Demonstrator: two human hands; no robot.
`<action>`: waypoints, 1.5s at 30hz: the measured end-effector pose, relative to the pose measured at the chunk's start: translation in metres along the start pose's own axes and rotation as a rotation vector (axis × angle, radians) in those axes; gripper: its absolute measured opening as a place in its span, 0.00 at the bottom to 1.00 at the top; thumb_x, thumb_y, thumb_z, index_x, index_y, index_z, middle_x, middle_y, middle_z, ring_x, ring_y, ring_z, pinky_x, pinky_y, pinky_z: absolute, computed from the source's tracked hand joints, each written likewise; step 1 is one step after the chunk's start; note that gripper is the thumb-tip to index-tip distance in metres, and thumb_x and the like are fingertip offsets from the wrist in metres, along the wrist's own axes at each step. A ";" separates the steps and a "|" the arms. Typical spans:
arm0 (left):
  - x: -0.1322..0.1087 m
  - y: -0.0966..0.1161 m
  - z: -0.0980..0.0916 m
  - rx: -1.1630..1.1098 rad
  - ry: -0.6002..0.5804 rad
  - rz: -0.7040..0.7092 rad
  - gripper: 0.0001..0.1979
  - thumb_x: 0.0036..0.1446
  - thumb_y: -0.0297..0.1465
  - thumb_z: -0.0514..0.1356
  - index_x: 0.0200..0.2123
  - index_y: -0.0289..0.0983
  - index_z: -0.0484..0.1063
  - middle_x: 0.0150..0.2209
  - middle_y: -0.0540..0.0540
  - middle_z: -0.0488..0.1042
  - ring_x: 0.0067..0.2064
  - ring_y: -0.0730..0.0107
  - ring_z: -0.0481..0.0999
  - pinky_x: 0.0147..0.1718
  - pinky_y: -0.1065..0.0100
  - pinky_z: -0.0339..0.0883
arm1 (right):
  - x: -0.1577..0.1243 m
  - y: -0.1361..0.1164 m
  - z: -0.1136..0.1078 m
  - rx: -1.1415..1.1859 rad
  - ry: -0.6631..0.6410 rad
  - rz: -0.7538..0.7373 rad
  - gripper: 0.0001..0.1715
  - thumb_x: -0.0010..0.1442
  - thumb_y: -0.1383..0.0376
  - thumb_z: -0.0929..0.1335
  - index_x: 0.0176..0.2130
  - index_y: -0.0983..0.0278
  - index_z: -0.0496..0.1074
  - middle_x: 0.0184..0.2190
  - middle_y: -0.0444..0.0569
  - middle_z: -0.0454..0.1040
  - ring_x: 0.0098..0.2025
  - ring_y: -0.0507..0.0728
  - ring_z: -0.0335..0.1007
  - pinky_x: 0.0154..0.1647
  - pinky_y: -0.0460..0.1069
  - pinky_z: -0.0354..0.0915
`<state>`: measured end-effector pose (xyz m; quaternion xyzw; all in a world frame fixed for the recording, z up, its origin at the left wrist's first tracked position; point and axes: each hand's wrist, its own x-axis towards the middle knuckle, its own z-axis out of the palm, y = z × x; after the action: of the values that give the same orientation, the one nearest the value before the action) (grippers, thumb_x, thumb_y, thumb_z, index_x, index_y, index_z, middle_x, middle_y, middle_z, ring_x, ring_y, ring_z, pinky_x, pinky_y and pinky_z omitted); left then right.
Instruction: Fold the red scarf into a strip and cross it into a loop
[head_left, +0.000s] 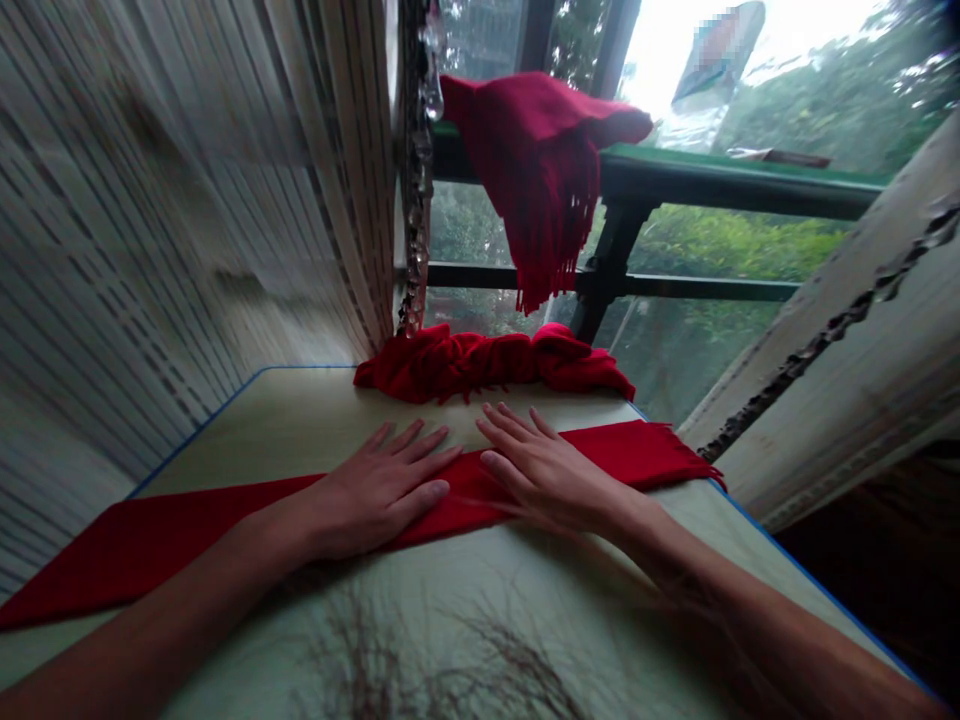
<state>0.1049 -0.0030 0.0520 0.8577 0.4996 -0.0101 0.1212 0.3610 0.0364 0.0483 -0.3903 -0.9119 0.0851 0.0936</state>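
Left hand point(379, 490) laid flat, fingers spread, right hand point(544, 470) likewise, nothing gripped, both pressed open on a long folded red cloth band point(637, 455)

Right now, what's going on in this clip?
A person rests their left hand and right hand flat on a long red cloth strip lying across a pale table. A bunched red scarf sits at the table's far edge, and another red scarf hangs over a green railing.
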 end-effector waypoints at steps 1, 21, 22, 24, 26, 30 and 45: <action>0.000 -0.001 0.001 0.004 0.015 -0.007 0.31 0.72 0.53 0.38 0.74 0.53 0.46 0.76 0.52 0.39 0.77 0.52 0.36 0.72 0.42 0.32 | 0.000 0.002 -0.002 -0.022 0.023 0.009 0.37 0.75 0.51 0.53 0.73 0.68 0.54 0.75 0.57 0.47 0.77 0.63 0.36 0.75 0.68 0.37; 0.042 0.070 -0.007 0.004 0.056 -0.096 0.38 0.71 0.51 0.46 0.75 0.36 0.47 0.75 0.42 0.42 0.76 0.50 0.38 0.73 0.43 0.37 | 0.007 0.043 0.011 -0.036 0.138 0.044 0.29 0.75 0.61 0.55 0.68 0.72 0.63 0.71 0.64 0.58 0.74 0.64 0.49 0.73 0.62 0.50; 0.052 0.082 -0.004 -0.010 0.084 -0.086 0.39 0.71 0.52 0.46 0.75 0.35 0.47 0.75 0.41 0.42 0.76 0.48 0.38 0.73 0.42 0.36 | 0.007 0.049 0.012 -0.040 0.154 0.063 0.29 0.74 0.64 0.56 0.67 0.72 0.63 0.71 0.65 0.59 0.74 0.65 0.50 0.73 0.64 0.50; 0.069 0.100 0.005 -0.051 0.189 -0.080 0.40 0.71 0.52 0.45 0.75 0.32 0.46 0.75 0.38 0.43 0.76 0.46 0.39 0.73 0.39 0.35 | 0.006 0.062 0.017 -0.051 0.160 0.087 0.29 0.68 0.70 0.60 0.66 0.73 0.65 0.69 0.67 0.61 0.73 0.69 0.53 0.71 0.69 0.51; 0.077 0.107 0.018 -0.047 0.211 -0.105 0.40 0.71 0.54 0.42 0.75 0.34 0.46 0.75 0.40 0.44 0.76 0.47 0.41 0.73 0.39 0.34 | 0.006 0.072 0.023 -0.058 0.175 0.103 0.29 0.67 0.73 0.59 0.64 0.72 0.68 0.67 0.68 0.64 0.70 0.71 0.58 0.69 0.70 0.54; 0.065 0.098 0.035 -0.023 0.243 -0.193 0.42 0.68 0.59 0.41 0.75 0.40 0.49 0.74 0.43 0.47 0.76 0.47 0.43 0.73 0.38 0.36 | 0.007 0.082 0.035 -0.085 0.213 0.137 0.29 0.67 0.73 0.58 0.62 0.70 0.70 0.67 0.68 0.65 0.69 0.72 0.61 0.67 0.71 0.56; -0.177 -0.128 0.053 0.198 0.243 -0.773 0.31 0.71 0.41 0.41 0.74 0.42 0.52 0.75 0.44 0.47 0.75 0.47 0.45 0.68 0.35 0.48 | 0.015 0.093 0.047 -0.092 0.250 0.133 0.26 0.70 0.66 0.56 0.59 0.65 0.72 0.62 0.63 0.71 0.64 0.67 0.69 0.65 0.65 0.61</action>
<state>-0.0876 -0.1053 -0.0002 0.6093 0.7922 -0.0016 -0.0342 0.4044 0.1062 -0.0168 -0.4611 -0.8683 0.0000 0.1827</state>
